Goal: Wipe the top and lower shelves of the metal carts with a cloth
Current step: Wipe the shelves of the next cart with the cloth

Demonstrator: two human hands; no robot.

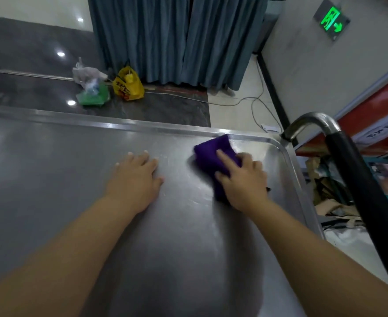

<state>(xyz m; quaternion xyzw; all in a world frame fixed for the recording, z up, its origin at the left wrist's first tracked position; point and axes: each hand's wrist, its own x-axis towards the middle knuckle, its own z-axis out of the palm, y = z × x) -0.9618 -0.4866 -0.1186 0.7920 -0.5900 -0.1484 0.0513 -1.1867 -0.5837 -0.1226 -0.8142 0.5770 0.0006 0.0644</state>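
Note:
The metal cart's top shelf [51, 168] fills most of the view, a steel tray with a raised rim. A folded purple cloth [213, 152] lies on it near the far right corner. My right hand [243, 179] presses down on the cloth with straight, spread fingers. My left hand [136, 179] rests flat on the bare steel to the left of the cloth, fingers straight. The lower shelf is hidden beneath the top shelf.
The cart's handle [353, 161], steel with a black grip, rises at the right edge. Yellow [129, 86] and green [93, 94] plastic bags sit on the floor before blue curtains [177, 40]. Cables [252, 104] trail on the floor. Clutter [332, 191] lies to the right.

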